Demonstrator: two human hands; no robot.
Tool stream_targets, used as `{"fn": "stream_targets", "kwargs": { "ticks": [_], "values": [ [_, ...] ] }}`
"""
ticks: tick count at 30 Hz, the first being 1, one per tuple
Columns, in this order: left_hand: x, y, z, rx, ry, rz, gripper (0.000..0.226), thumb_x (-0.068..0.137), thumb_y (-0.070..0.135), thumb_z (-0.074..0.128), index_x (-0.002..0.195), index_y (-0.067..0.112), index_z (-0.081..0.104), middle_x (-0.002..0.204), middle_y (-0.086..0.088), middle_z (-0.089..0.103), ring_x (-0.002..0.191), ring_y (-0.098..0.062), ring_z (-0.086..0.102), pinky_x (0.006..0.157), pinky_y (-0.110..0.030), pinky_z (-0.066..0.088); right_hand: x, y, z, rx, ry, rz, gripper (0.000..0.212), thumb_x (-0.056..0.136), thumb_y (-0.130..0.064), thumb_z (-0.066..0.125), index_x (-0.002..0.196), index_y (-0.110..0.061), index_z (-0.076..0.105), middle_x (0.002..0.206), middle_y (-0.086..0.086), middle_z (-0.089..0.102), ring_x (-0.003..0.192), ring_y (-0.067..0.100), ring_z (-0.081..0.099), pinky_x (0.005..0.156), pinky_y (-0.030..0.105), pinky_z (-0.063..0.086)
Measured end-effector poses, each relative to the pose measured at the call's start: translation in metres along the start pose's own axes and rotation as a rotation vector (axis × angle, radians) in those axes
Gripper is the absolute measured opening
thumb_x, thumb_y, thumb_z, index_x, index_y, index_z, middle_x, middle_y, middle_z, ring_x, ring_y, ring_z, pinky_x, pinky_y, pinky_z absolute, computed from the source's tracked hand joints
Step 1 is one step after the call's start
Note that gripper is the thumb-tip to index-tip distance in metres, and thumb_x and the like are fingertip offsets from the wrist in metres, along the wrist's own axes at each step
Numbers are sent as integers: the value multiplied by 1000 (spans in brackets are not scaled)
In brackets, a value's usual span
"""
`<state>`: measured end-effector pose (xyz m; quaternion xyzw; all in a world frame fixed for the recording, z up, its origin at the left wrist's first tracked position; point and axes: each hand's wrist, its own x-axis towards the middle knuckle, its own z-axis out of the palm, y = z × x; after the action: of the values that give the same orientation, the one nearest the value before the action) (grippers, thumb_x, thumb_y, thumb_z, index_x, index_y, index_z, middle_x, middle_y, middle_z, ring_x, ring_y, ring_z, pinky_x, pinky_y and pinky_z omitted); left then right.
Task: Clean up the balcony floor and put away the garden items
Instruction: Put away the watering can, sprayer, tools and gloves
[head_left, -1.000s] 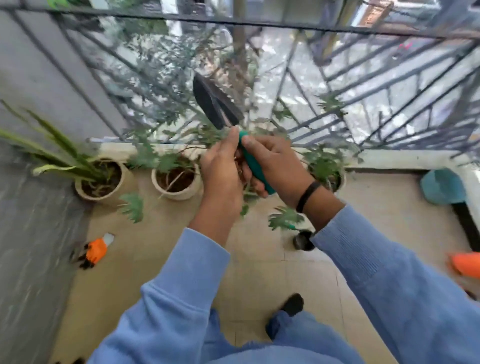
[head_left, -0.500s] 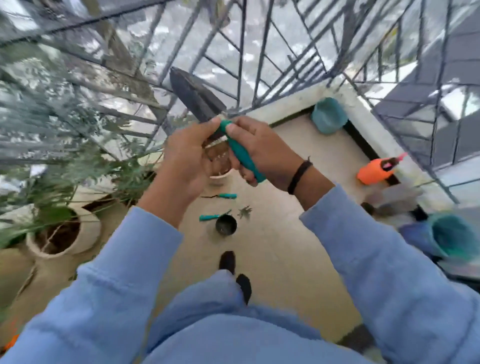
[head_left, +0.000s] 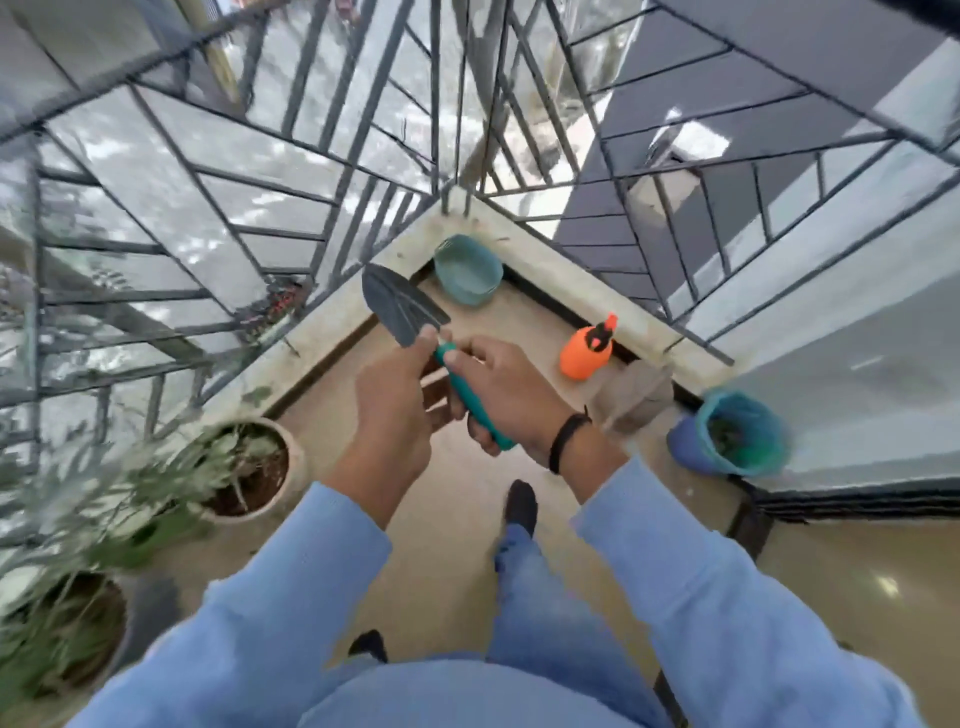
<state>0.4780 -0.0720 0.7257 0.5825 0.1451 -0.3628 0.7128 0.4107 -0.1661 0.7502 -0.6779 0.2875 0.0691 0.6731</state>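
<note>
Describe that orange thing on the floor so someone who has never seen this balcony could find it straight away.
Start at the corner where the two railings meet, then follow the right-hand ledge toward you past the teal basin. The orange spray bottle stands upright against that ledge; its black trigger top marks it out from the beige cloth beside it.
</note>
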Motion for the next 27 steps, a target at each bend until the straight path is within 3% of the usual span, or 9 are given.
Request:
{"fn": "stream_targets", "kwargs": {
  "ticks": [5, 11, 13, 16, 19, 21, 24, 26, 27],
  "values": [
    [78, -8, 92, -3, 35, -115, 19, 100, 29, 62, 100, 12, 71, 100, -10, 71, 70, -26, 59, 50, -30, 50, 71, 7, -94, 48, 1, 97, 24, 106, -29, 44, 110, -9, 56, 69, 15, 54, 34, 20, 44, 35, 22, 34],
    [173, 7, 156, -81, 182, -137, 24, 97, 33, 65, 102, 10, 70, 92, -9, 71, 75, -27, 59, 60, -34, 50, 173, -12, -158, 62, -79, 149, 19, 104, -32, 49, 100, -15, 55, 63, 11, 56, 34, 19, 45, 37, 21, 34],
    [211, 16, 170, -69, 227, -149, 26, 95, 36, 67, 98, 10, 69, 87, -10, 68, 71, -26, 55, 54, -29, 50, 212, -19, -170, 67, -63, 174, 22, 104, -33, 50, 99, -12, 55, 63, 14, 56, 34, 20, 45, 36, 21, 34],
    [267, 29, 194, -11, 230, -185, 27, 96, 35, 66, 89, 9, 65, 74, -12, 60, 49, -22, 45, 43, -26, 43, 270, -26, -190, 63, -27, 206, 27, 103, -33, 51, 94, -8, 54, 60, 13, 57, 35, 21, 44, 36, 21, 34],
    [326, 40, 221, 26, 200, -224, 23, 97, 30, 66, 87, 9, 67, 76, -9, 65, 55, -22, 56, 46, -27, 48, 326, -26, -217, 40, 48, 259, 28, 101, -32, 53, 80, -14, 54, 56, 8, 56, 36, 21, 46, 37, 23, 35],
    [374, 38, 240, 17, 169, -251, 21, 96, 28, 68, 90, 8, 70, 78, -8, 70, 63, -22, 65, 51, -28, 53, 372, -19, -238, -17, 118, 287, 26, 98, -31, 56, 78, -14, 55, 58, 7, 57, 37, 22, 48, 37, 23, 36],
    [452, 15, 263, -5, 178, -318, 20, 96, 26, 69, 87, 8, 71, 74, -7, 72, 60, -20, 67, 51, -30, 56, 448, 21, -266, -228, 212, 272, 23, 96, -29, 59, 79, -13, 56, 65, 9, 63, 42, 24, 57, 38, 30, 43],
    [516, -20, 272, -9, 238, -351, 19, 93, 25, 71, 82, 10, 71, 77, -8, 72, 64, -21, 66, 58, -30, 56, 506, 63, -280, -437, 233, 232, 27, 96, -30, 58, 74, -15, 52, 71, 8, 63, 60, 29, 62, 51, 36, 44],
    [554, -45, 273, -12, 304, -362, 18, 91, 22, 73, 77, 11, 69, 79, -9, 71, 69, -21, 66, 62, -32, 55, 539, 91, -284, -525, 222, 232, 31, 97, -32, 57, 72, -15, 49, 74, 8, 60, 68, 30, 59, 56, 35, 37]
  ]
}}
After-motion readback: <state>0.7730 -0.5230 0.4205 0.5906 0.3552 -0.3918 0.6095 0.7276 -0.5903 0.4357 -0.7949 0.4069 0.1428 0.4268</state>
